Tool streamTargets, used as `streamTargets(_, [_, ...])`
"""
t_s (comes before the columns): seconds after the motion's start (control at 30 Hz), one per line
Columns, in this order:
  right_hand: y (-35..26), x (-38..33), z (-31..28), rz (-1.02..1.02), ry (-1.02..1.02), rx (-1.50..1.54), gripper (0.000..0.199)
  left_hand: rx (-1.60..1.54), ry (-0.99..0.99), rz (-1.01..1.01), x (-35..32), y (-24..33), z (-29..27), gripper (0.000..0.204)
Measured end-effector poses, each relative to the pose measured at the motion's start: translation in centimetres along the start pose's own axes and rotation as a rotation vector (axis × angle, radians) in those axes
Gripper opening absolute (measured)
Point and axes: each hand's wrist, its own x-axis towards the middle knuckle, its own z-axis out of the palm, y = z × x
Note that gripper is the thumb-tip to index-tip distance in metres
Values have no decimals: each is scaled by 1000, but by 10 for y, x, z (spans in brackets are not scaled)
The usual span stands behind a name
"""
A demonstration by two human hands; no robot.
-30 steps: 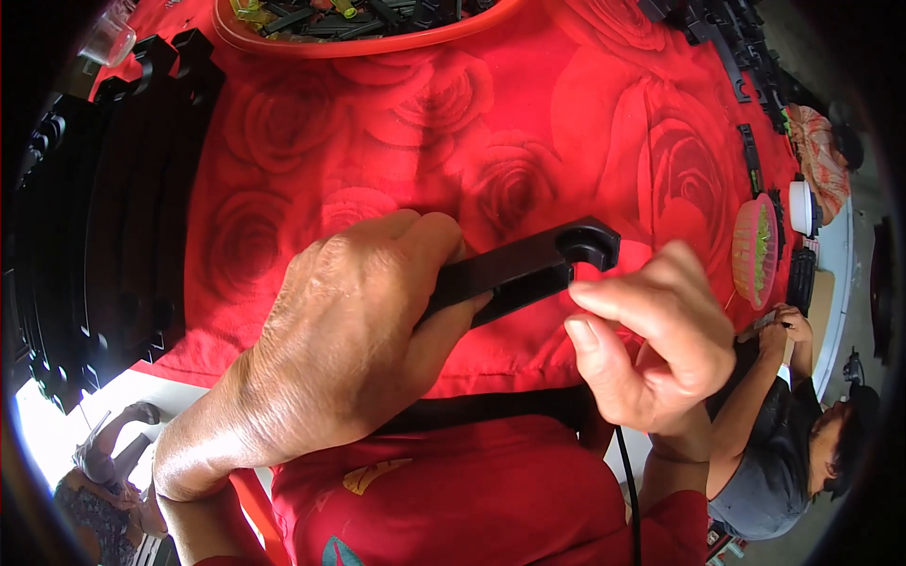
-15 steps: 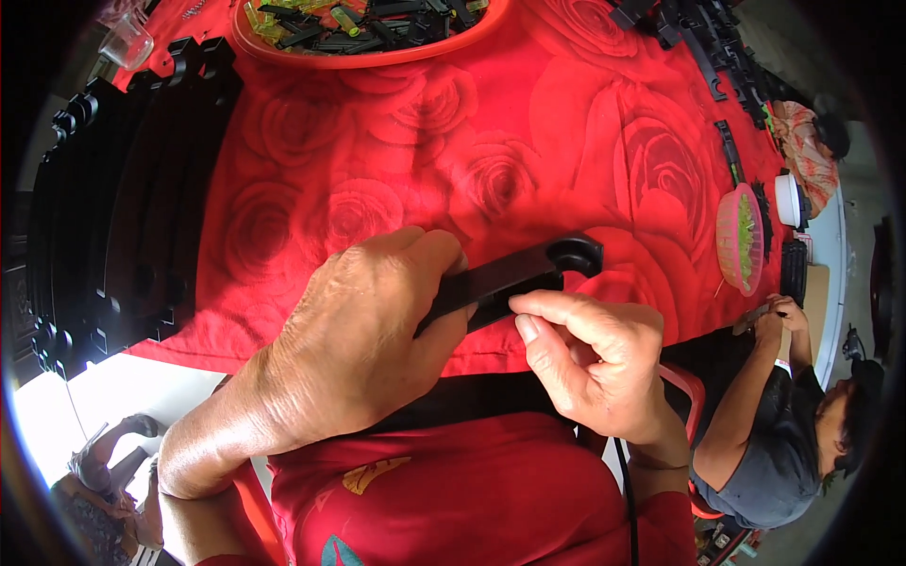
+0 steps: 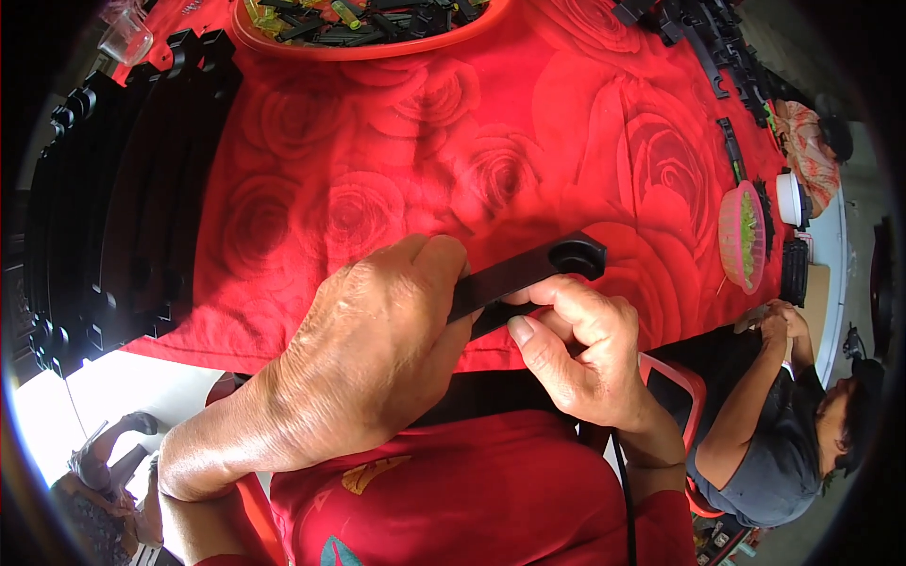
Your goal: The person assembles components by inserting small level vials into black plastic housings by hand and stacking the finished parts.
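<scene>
Hands gripping black plastic bar at near table edge

Left hand [image 3: 368,358]: wrapped over the near end of a flat black plastic bar with a round socket at its far end [image 3: 538,269], fingers curled shut around it. Right hand [image 3: 576,349]: fingers pinched narrow on the bar's underside, thumb just below. Bar: held just above the near edge of the red rose-patterned tablecloth [image 3: 396,170], tilted, socket end pointing right and away. Left edge: stack of curved black plastic parts [image 3: 104,217]. Far edge: orange round tray of small black and green pieces [image 3: 377,47]. Right edge: pink mesh basket [image 3: 741,236], white bowl [image 3: 791,198], row of black pieces [image 3: 727,57]. Beside the right edge: seated person in grey shirt [image 3: 774,453].
</scene>
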Motion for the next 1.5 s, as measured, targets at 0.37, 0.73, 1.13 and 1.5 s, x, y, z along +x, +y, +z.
streamTargets(0.37, [17,0,3,48,4,130,19,63,23,-61,8,2,6,17])
streamTargets(0.73, [9,1,-11,-114,87,-165,21,142,26,-52,15,0,6,20])
streamTargets(1.13, [29,46,-46,-337,95,-400,24,152,89,-53,20,2,5,27])
streamTargets(1.5, [16,40,-38,-445,226,-511,21,154,141,35,39,-4,-2,22])
